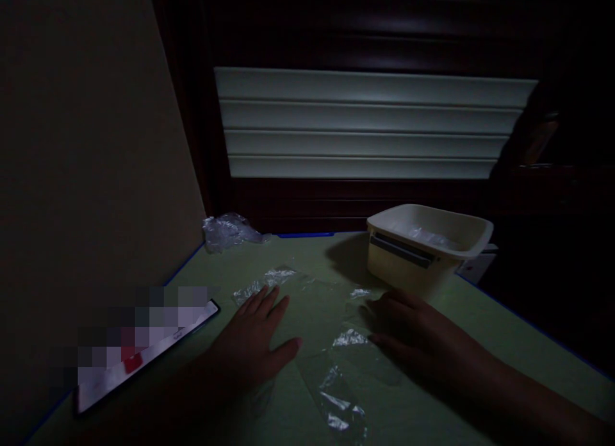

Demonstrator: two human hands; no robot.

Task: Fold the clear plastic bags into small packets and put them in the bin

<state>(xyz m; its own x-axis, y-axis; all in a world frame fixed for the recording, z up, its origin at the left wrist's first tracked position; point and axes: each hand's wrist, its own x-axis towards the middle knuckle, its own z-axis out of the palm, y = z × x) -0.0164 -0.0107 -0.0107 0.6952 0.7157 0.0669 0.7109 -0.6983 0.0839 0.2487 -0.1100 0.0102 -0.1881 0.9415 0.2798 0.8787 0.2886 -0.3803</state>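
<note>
- Head view, workpiece: a clear plastic bag (339, 336) lay spread and creased on the green desk (307, 254), between and partly beneath the two hands.
- Left hand (259, 343): positioned palm down at the bag's left side; fingers extended, thumb spread toward the centre. Grip: released.
- Right hand (408, 321): positioned at the bag's right side, fingers bent toward it. Grip: could not be determined; shadow hid whether the fingertips pinched the plastic.
- Left of the left hand: a flat screen device (154, 363) lay at an angle, its far portion pixelated.
- Far left corner: a crumpled plastic bag (230, 232) rested near the wall.
- Beyond the right hand: a cream plastic bin (401, 266) with a grey handle stood upright, containing clear plastic (432, 238).
</note>
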